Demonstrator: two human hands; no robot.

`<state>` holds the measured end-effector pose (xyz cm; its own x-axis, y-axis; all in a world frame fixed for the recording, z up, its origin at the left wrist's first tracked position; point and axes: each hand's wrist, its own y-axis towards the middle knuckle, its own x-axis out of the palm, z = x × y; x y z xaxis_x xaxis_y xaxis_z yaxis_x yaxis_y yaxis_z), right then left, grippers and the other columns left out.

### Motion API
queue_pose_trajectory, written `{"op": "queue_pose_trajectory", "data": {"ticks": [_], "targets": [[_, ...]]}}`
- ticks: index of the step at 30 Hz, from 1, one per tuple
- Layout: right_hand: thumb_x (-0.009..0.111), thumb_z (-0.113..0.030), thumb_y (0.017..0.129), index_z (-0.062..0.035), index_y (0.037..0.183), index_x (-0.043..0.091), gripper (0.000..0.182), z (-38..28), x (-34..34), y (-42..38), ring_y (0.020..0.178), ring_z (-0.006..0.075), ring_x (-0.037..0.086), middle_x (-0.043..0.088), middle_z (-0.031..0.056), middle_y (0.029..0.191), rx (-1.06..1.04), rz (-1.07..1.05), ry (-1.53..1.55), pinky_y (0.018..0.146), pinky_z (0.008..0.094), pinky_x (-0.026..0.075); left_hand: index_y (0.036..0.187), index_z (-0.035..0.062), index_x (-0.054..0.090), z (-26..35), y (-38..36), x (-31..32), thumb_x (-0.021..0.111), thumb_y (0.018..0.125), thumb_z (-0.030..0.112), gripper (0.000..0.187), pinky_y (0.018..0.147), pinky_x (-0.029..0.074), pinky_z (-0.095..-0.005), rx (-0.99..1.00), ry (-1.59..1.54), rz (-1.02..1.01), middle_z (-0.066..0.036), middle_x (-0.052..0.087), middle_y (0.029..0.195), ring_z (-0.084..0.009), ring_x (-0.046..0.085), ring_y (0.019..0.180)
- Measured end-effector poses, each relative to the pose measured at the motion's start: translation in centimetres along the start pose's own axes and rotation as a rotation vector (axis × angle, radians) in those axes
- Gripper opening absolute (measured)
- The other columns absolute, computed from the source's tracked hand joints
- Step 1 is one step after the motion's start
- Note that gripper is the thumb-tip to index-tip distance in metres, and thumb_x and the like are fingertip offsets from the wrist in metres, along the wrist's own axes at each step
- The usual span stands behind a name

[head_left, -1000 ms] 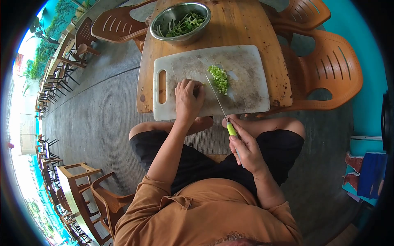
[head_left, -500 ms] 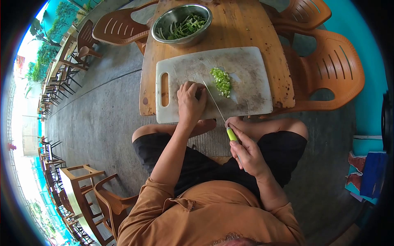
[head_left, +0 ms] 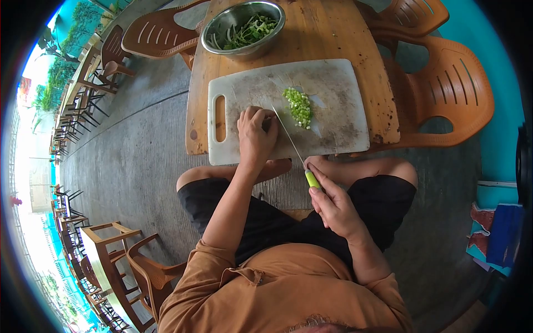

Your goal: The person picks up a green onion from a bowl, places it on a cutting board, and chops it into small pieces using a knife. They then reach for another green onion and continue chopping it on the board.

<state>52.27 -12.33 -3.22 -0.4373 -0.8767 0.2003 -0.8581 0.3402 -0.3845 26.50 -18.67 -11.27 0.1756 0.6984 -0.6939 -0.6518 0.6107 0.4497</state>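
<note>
My right hand [head_left: 336, 208] is wrapped round the lime-green handle of a knife [head_left: 288, 134]. Its thin blade points away from me, over the cutting board [head_left: 338, 133], with the tip just right of my left fingers. My left hand [head_left: 256, 135] rests on the board's left half, fingers curled and pressed together. Whatever lies beneath those fingers is hidden. A small pile of chopped green onion [head_left: 300, 111] sits on the board, to the right of the blade and apart from it.
A steel bowl [head_left: 280, 28] of cut greens [head_left: 252, 32] stands on the wooden table [head_left: 316, 33] beyond the board. Orange plastic chairs [head_left: 452, 83] flank the table. A wooden stool [head_left: 100, 250] and another chair [head_left: 147, 266] are behind me at left.
The whole view has shifted slightly, so the table and board appear a little higher and further left. Both hands and the knife keep nearly the same pose.
</note>
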Motion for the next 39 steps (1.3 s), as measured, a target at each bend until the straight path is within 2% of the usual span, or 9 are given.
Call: {"op": "queue_pose_trajectory", "data": {"ticks": [5, 16, 23, 29, 31, 35, 37, 39], "targets": [[0.056, -0.018, 0.112, -0.0018, 0.163, 0.041, 0.056, 0.1, 0.0, 0.8, 0.075, 0.0035, 0.046, 0.053, -0.0041, 0.087, -0.002, -0.002, -0.044, 0.066, 0.0209, 0.043, 0.098, 0.0064, 0.074, 0.1, 0.0, 0.0, 0.075, 0.089, 0.010, 0.010, 0.097, 0.046, -0.0459, 0.001, -0.018, 0.010, -0.010, 0.066, 0.104, -0.0326, 0.063, 0.104], [0.058, -0.020, 0.111, 0.0026, 0.161, 0.042, 0.058, 1.0, 0.7, 1.1, 0.090, 0.0070, 0.057, 0.069, 0.0065, 0.111, -0.086, 0.054, -0.127, 0.085, 0.0256, 0.051, 0.099, 0.0055, 0.073, 0.1, -0.1, 0.1, 0.074, 0.088, 0.009, 0.011, 0.098, 0.046, -0.0456, 0.014, -0.015, 0.017, -0.010, 0.065, 0.104, -0.0330, 0.062, 0.105], [0.058, -0.021, 0.111, 0.0029, 0.161, 0.042, 0.057, 1.3, 0.6, 0.5, 0.093, 0.0071, 0.058, 0.070, 0.0089, 0.116, -0.081, 0.068, -0.096, 0.088, 0.0255, 0.051, 0.101, 0.0058, 0.073, 0.1, -0.2, 0.1, 0.075, 0.088, 0.008, 0.013, 0.098, 0.046, -0.0458, 0.028, -0.005, 0.034, -0.011, 0.065, 0.105, -0.0327, 0.062, 0.104], [0.058, -0.020, 0.111, 0.0026, 0.161, 0.043, 0.056, 1.3, 0.7, 0.6, 0.083, 0.0057, 0.053, 0.064, 0.0021, 0.101, -0.134, 0.065, -0.089, 0.077, 0.0234, 0.049, 0.101, 0.0065, 0.074, 0.1, -0.3, 0.0, 0.075, 0.089, 0.009, 0.012, 0.097, 0.046, -0.0454, 0.021, -0.007, 0.028, -0.011, 0.065, 0.105, -0.0320, 0.063, 0.105], [0.058, -0.020, 0.111, 0.0012, 0.161, 0.044, 0.056, 0.7, 0.5, 0.0, 0.078, 0.0041, 0.050, 0.059, -0.0016, 0.092, -0.063, 0.065, -0.047, 0.071, 0.0219, 0.046, 0.101, 0.0066, 0.074, 0.1, -0.4, -0.1, 0.075, 0.090, 0.009, 0.012, 0.097, 0.047, -0.0454, 0.017, -0.012, 0.027, -0.010, 0.066, 0.105, -0.0318, 0.063, 0.105], [0.057, -0.019, 0.112, -0.0020, 0.162, 0.043, 0.055, 0.6, 0.1, -0.3, 0.071, 0.0026, 0.047, 0.057, -0.0031, 0.086, -0.063, 0.065, -0.014, 0.064, 0.0199, 0.044, 0.101, 0.0066, 0.075, 0.5, -0.3, -0.2, 0.074, 0.090, 0.010, 0.011, 0.097, 0.047, -0.0456, -0.008, -0.036, 0.026, -0.010, 0.066, 0.106, -0.0319, 0.063, 0.106], [0.056, -0.019, 0.112, -0.0048, 0.164, 0.041, 0.055, 0.5, -0.4, -0.4, 0.062, 0.0021, 0.045, 0.053, -0.0038, 0.080, -0.002, 0.046, 0.038, 0.055, 0.0190, 0.041, 0.101, 0.0067, 0.075, 0.6, -0.3, -0.3, 0.074, 0.091, 0.011, 0.012, 0.098, 0.047, -0.0456, -0.008, -0.033, 0.025, -0.011, 0.066, 0.106, -0.0322, 0.063, 0.106], [0.055, -0.019, 0.112, -0.0060, 0.165, 0.040, 0.056, 0.5, -0.3, -0.4, 0.058, 0.0021, 0.044, 0.052, -0.0038, 0.078, -0.023, 0.037, 0.054, 0.052, 0.0191, 0.040, 0.102, 0.0068, 0.075, 0.7, -0.2, -0.3, 0.074, 0.091, 0.011, 0.012, 0.098, 0.047, -0.0455, -0.004, -0.030, 0.023, -0.011, 0.066, 0.106, -0.0325, 0.063, 0.106]]}}
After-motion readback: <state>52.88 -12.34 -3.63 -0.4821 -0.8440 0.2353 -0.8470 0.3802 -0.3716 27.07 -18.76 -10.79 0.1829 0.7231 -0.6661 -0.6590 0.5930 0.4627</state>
